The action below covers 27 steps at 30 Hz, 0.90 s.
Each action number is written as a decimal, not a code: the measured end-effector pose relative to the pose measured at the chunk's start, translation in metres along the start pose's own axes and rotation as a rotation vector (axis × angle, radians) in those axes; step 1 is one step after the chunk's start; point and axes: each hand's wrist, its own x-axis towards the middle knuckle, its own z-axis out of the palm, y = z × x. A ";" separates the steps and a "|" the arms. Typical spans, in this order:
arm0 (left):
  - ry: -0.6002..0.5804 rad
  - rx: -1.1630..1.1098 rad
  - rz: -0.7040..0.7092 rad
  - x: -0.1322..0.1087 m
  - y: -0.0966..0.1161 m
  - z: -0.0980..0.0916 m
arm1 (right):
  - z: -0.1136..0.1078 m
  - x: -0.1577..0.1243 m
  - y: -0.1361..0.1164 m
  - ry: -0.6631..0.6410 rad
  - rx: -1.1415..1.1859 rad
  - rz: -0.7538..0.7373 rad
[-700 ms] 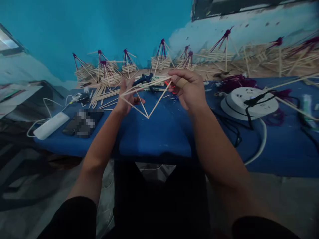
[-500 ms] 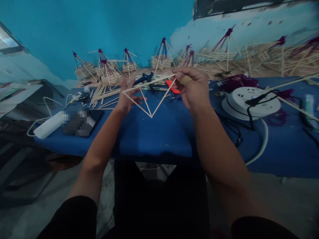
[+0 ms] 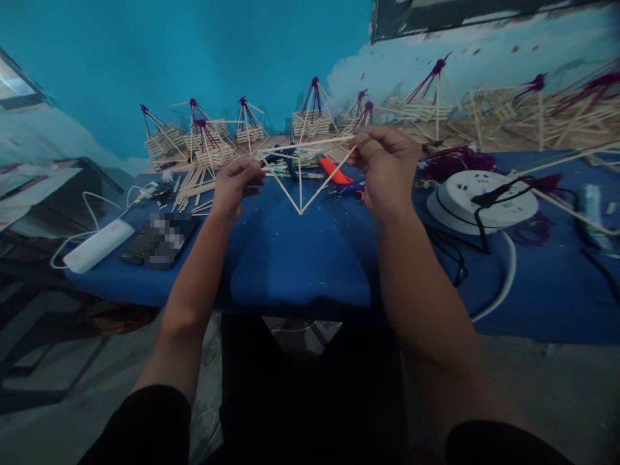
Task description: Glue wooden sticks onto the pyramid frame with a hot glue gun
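Above the blue table (image 3: 300, 258), holding a stick frame (image 3: 301, 190) with the right hand (image 3: 389, 166) pinched on one corner and the left hand (image 3: 235, 187) half curled by another, hard to tell if gripping, so maybe snapping a stick or popping a corner by pulling too hard.

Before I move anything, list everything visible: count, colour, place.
Frame: 1, pale sticks, centre
Loose sticks: many, pale, left of centre
Wall: 1, blue and whitish, background
Stick structures: eight or more, pale, purple-topped, by wall
Tool: 1, dark blue, behind frame
Curved object: 1, orange, behind frame
Socket unit: 1, white, right
Thread: one tangle, purple, around socket unit
Long box: 1, white, left
Flat item: 1, black, beside long box
Table: 1, blue, beneath
Left hand: 1, bare, at frame's left corner
Right hand: 1, bare, pinching frame's right corner
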 end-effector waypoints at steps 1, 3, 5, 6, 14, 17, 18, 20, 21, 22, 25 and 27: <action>0.024 0.010 0.009 -0.001 0.000 0.001 | 0.000 0.000 0.000 0.003 0.003 0.003; 0.061 0.016 0.031 0.000 0.000 0.001 | 0.000 -0.001 -0.002 0.015 0.013 0.014; 0.100 -0.008 0.070 0.002 0.001 0.001 | 0.001 -0.001 -0.003 0.037 0.028 0.017; 0.120 -0.027 0.099 0.003 0.001 0.001 | 0.001 0.000 -0.004 0.052 0.036 0.017; 0.068 -0.032 0.363 -0.059 0.007 -0.026 | 0.004 0.003 0.000 0.169 0.049 -0.020; -0.022 0.023 0.359 -0.120 0.008 -0.061 | 0.006 0.004 0.003 0.192 0.055 -0.041; -0.021 0.018 0.366 -0.141 0.008 -0.076 | 0.007 0.005 0.005 0.182 0.045 -0.044; 0.024 0.017 0.343 -0.177 0.008 -0.109 | 0.006 0.006 0.009 0.152 0.019 -0.045; 0.033 0.057 0.324 -0.193 0.009 -0.127 | 0.006 0.006 0.011 0.137 0.009 -0.051; 0.036 0.125 0.313 -0.207 0.010 -0.144 | 0.006 0.006 0.012 0.129 0.007 -0.062; 0.011 0.373 0.091 -0.242 0.013 -0.190 | 0.007 0.006 0.013 0.130 0.033 -0.094; -0.018 0.542 -0.058 -0.259 0.015 -0.210 | 0.008 0.006 0.013 0.122 0.041 -0.084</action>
